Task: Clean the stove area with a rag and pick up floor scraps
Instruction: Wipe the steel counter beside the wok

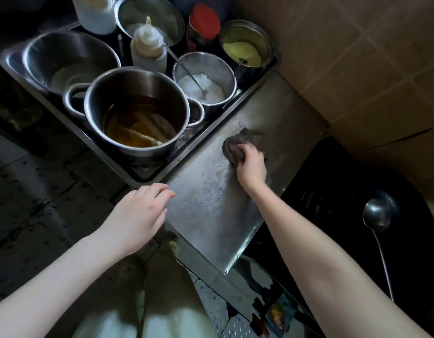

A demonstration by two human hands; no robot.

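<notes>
My right hand (pixel 251 167) presses a bunched grey rag (pixel 235 145) onto the steel counter (pixel 211 203) beside the stove. White specks and smears lie on the steel around the rag. My left hand (pixel 138 215) hovers over the counter's near-left edge, fingers loosely spread, holding nothing. The dark stove well (pixel 333 191) lies to the right of the counter. On the tiled floor below the counter lie colourful scraps (pixel 277 313).
A steel tray (pixel 147 174) to the left holds a pot of brown oil (pixel 138 113), a big bowl (pixel 69 59), a tin of white powder (pixel 203 79), a yellow-paste tin (pixel 245 47), a squeeze bottle (pixel 149 47) and a red-lidded jar (pixel 203 23). A ladle (pixel 377 215) rests over the stove.
</notes>
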